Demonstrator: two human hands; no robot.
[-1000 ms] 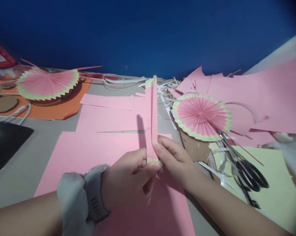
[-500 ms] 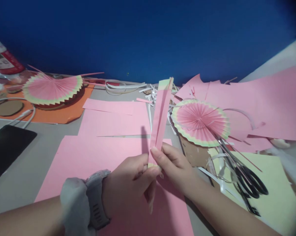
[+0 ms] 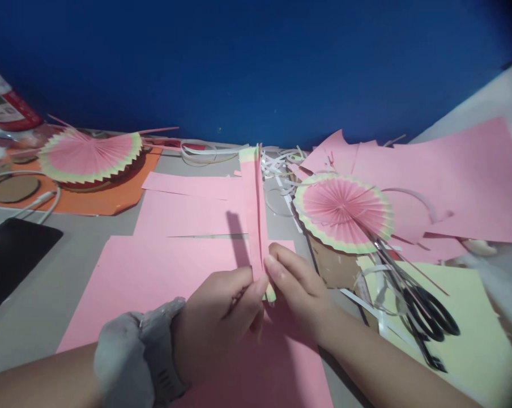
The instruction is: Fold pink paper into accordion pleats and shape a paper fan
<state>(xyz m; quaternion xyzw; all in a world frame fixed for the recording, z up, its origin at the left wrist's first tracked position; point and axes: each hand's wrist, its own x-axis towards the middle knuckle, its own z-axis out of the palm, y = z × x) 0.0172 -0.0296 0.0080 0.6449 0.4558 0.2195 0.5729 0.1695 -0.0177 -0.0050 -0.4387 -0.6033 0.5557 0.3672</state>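
Note:
A folded paper strip [image 3: 251, 209], pink with pale yellow-green ends, stands nearly upright between my two hands. My left hand [image 3: 222, 311], with a grey watch and a grey scrunchie at the wrist, pinches its lower end between thumb and curled fingers. From the right, my right hand [image 3: 296, 286] grips the strip's lower right edge with thumb and fingertips. Beneath both hands lies a large pink paper sheet [image 3: 145, 283]. Behind it are a smaller pink sheet [image 3: 183, 215] and a narrow pink strip [image 3: 183, 184].
On the right, a pleated paper rosette [image 3: 341, 212] rests on cardboard [image 3: 338, 266], beside black-handled scissors [image 3: 426, 306] and yellow-green paper [image 3: 464, 294]. Another pleated rosette [image 3: 90, 156] lies over orange paper [image 3: 128, 195] at left, near a black phone-like slab [image 3: 18, 255] and a bottle [image 3: 9, 105].
The folded strip has swung slightly left and stands straighter, its folds pressed closer together. Both hands still grip its lower end, and my right fingers have shifted a little.

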